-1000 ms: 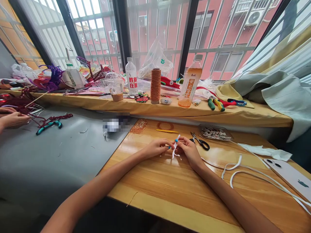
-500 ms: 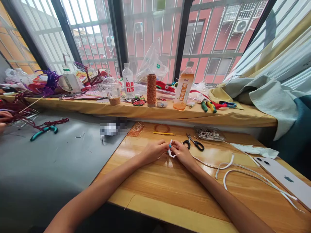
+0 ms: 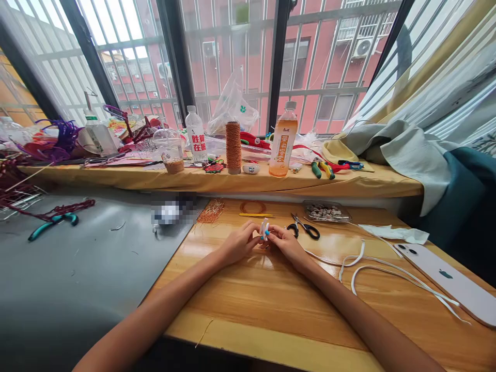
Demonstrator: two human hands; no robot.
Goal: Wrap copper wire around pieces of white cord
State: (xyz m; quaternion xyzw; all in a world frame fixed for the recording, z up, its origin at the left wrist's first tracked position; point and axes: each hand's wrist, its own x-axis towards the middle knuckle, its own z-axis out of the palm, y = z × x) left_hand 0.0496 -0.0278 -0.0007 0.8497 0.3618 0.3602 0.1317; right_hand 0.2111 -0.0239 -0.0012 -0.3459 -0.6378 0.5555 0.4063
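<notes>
A small looped piece of white strip [image 3: 264,227] is pinched between both hands above the wooden table. My left hand [image 3: 241,242] closes on it from the left, thumb and fingertips together. From the right, my right hand [image 3: 285,244] grips the same white strip, with blue showing at the fingertips. Fingers hide part of the loop. Just beyond the right hand lie black-handled scissors [image 3: 304,227], blades partly apart. Loose white strips [image 3: 360,262] curve across the table to the right.
Behind the hands lie a yellow stick [image 3: 256,215], a coil of thin wire [image 3: 253,206] and a plastic tray of small pieces [image 3: 327,212]. A phone [image 3: 445,279] rests at right. Bottles and a thread spool [image 3: 233,149] stand on the ledge. Teal pliers [image 3: 52,226] lie left.
The white strip has turned in my fingers, and its hanging loop is now gathered closer between the hands. The view has shifted slightly to the right.
</notes>
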